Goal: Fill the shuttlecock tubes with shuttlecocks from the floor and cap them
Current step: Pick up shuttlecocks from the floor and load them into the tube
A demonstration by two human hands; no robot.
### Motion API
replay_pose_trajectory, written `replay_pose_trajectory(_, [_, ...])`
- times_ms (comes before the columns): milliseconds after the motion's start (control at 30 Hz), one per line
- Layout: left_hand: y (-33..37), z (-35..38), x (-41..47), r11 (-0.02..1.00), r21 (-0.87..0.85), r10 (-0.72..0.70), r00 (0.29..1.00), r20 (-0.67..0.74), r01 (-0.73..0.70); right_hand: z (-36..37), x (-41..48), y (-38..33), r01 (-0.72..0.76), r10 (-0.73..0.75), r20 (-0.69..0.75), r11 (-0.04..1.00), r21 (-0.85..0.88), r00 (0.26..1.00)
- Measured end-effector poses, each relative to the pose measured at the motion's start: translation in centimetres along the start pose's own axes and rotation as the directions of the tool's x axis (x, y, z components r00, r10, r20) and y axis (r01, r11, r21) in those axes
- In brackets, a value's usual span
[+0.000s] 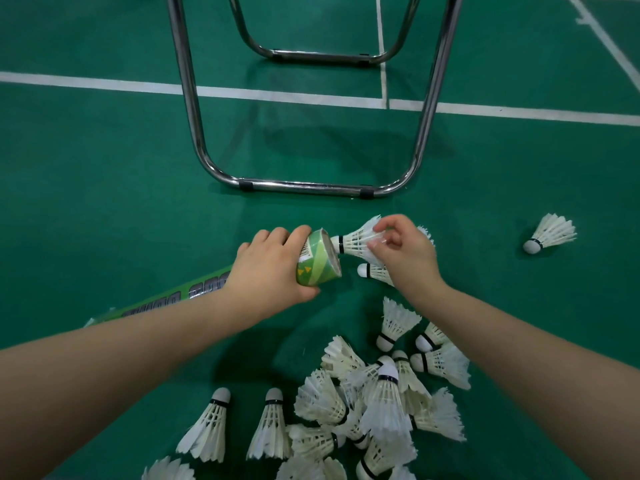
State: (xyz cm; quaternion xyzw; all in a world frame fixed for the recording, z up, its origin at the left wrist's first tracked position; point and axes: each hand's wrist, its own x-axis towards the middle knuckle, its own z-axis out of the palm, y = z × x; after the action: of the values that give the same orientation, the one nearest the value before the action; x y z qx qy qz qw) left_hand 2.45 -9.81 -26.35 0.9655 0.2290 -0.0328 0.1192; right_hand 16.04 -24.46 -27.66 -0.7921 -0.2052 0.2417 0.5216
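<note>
Loose shuttlecocks littered the near floor (many left). Left hand gripped the open tube; right hand pinched one shuttlecock, cork at its mouth. No cap visible.

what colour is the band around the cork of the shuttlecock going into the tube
Black, on a white cork, clearest in the head view: shuttlecock at the green tube.
</note>
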Motion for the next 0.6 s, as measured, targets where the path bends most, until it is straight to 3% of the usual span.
replay_pose_trajectory(233, [-0.4, -0.6, -0.2, 1.000, -0.006, -0.016, 1.000, -0.020, 0.016, -0.4, -0.3, -1.1, 0.148, -0.150, -0.128, 0.989, -0.023, 0.980])
replay_pose_trajectory(300, [-0.5, -0.7, -0.3, 1.000, -0.010, -0.028, 0.999, -0.016, 0.027, -0.3, -0.7, -1.9, 0.178, -0.179, -0.104, 0.984, -0.024, 0.978])
replay_pose_trajectory(467, [0.0, -0.6, -0.3, 1.000, -0.016, -0.026, 1.000, -0.015, 0.026, 2.6, -2.5, -3.0, 0.021, -0.031, 0.225, 0.999, 0.048, 0.974])
replay_pose_trajectory(600, [0.1, -0.3, -0.6, 1.000, -0.011, -0.023, 1.000, -0.005, 0.023, 4.0, -2.2, -3.4, -0.210, 0.136, 0.455, 0.971, 0.116, 0.880])
